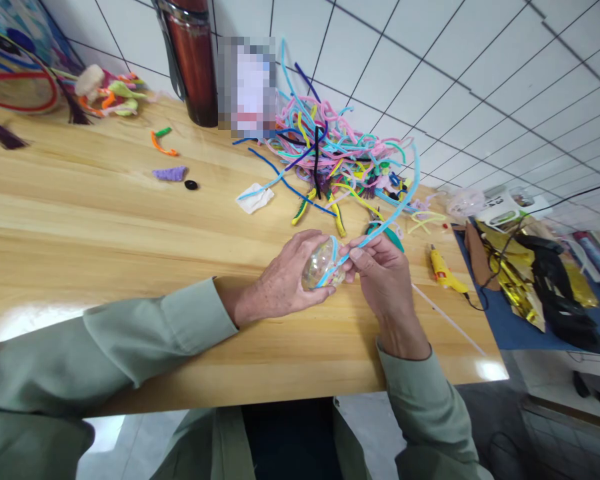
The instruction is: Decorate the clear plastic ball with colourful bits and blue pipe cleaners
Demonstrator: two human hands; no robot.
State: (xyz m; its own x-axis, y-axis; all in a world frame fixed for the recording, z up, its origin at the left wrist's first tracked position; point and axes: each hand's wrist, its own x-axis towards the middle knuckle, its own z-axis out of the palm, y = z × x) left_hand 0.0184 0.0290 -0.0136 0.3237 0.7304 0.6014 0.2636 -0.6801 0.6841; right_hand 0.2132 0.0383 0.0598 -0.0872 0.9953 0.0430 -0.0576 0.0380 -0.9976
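My left hand (285,277) is closed around a clear rounded plastic ball (320,262), held above the table's near side. A light-blue pipe cleaner (395,217) runs across the ball's surface, and its long free end arcs up to the right. Pinched between the thumb and fingers of my right hand (384,273) is that pipe cleaner, close beside the ball. What lies inside the ball is too small to make out. Just beyond my hands are yellow-handled pliers (337,215) and a green-handled tool (387,233), partly hidden by my right hand.
A tangled heap of coloured pipe cleaners (340,147) lies against the tiled wall. Behind it to the left stands a brown flask (193,67). A yellow glue gun (445,272) rests at right, its cord trailing off the table edge. Small felt-like pieces (170,174) lie at left.
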